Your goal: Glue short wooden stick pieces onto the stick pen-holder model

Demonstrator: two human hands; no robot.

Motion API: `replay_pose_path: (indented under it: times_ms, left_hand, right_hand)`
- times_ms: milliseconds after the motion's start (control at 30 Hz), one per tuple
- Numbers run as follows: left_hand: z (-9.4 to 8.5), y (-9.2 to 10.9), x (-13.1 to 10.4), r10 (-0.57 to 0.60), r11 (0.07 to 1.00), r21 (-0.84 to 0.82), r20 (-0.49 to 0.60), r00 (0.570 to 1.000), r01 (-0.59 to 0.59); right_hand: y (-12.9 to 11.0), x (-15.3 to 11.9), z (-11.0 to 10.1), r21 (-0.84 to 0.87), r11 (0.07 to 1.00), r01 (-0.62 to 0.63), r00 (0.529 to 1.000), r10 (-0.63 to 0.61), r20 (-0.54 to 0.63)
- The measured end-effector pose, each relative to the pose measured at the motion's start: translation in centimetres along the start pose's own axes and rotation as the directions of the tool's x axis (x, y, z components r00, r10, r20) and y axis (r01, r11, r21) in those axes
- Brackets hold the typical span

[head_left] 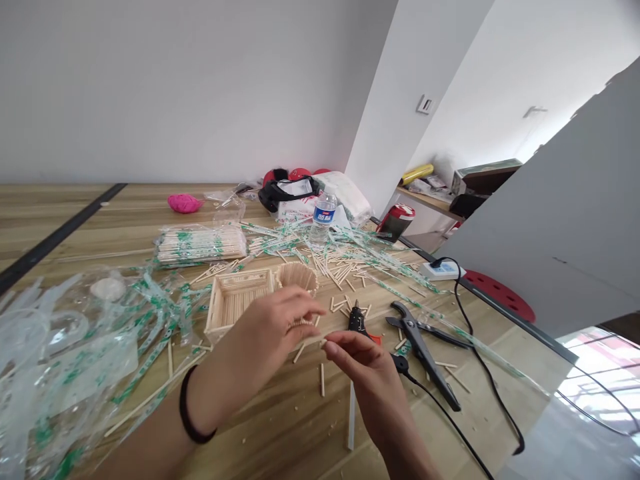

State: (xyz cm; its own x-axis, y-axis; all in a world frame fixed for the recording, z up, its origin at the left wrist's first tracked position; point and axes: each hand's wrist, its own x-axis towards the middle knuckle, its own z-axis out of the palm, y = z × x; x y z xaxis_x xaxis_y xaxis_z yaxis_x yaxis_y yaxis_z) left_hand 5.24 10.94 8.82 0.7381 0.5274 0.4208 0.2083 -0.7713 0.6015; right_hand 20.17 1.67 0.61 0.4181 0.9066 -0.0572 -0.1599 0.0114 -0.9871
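My left hand [270, 340], with a dark band at the wrist, is over the table just in front of a round cup made of sticks [296, 275]. Its fingers are curved and apart, with nothing visible between them. Beside the cup, a square box made of wooden sticks [240, 297] stands open at the top. My right hand [357, 367] pinches a small pale piece [323, 343] between thumb and fingertips. A black glue gun [357, 320] lies behind my right hand, its handle partly hidden.
Black pliers [425, 353] and cables lie at the right, near a white power strip [443, 270]. Short sticks [340, 263] and torn wrappers spread across the table [280, 427]. Behind are a water bottle [324, 217], a bundle of wrapped sticks [200, 245] and a pink bundle [184, 203].
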Motion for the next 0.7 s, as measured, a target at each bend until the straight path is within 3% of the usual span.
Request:
replay_pose_path:
  times_ms: [100, 200, 567, 633, 700]
  left_hand:
    - [1.1, 0.6, -0.1, -0.117, 0.983, -0.115, 0.189, 0.975, 0.141]
    - [2.1, 0.6, -0.1, -0.17, 0.955, -0.195, 0.257, 0.951, 0.223]
    - [4.3, 0.2, -0.2, -0.238, 0.845, -0.436, 0.208, 0.949, 0.308]
    - [4.3, 0.3, -0.1, -0.26, 0.833, -0.445, 0.21, 0.943, 0.329]
    - [4.0, 0.4, 0.0, -0.293, 0.815, -0.452, 0.221, 0.93, 0.364]
  right_hand:
    - [-0.2, -0.5, -0.8, 0.198, 0.979, -0.05, 0.997, 0.06, -0.043]
    - [-0.3, -1.0, -1.1, 0.252, 0.963, -0.094, 0.993, 0.108, -0.041]
    - [-0.8, -1.8, -0.8, 0.427, 0.88, -0.207, 0.977, 0.21, 0.04]
    - [-0.8, -1.7, -1.1, 0.373, 0.909, -0.189, 0.982, 0.184, 0.048]
    - [-0.9, -1.3, -1.9, 0.192, 0.974, -0.121, 0.993, 0.117, 0.031]
